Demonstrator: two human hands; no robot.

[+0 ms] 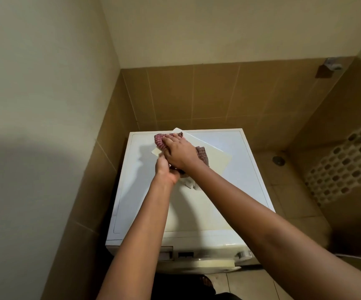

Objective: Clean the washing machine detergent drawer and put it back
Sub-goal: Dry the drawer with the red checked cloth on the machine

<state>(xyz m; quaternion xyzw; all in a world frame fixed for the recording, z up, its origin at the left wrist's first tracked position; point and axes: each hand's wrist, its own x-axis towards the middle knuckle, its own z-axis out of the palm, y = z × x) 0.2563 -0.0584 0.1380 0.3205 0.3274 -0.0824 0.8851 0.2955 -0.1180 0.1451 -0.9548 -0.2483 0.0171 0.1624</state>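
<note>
Pale detergent drawer lying at a slant on top of the white washing machine, toward its back left corner. Right hand on a red striped cloth, fingers straight and together, pressing it flat against the drawer. Left hand at the drawer's near end, fingers curled round it. Brown tiled wall behind.
</note>
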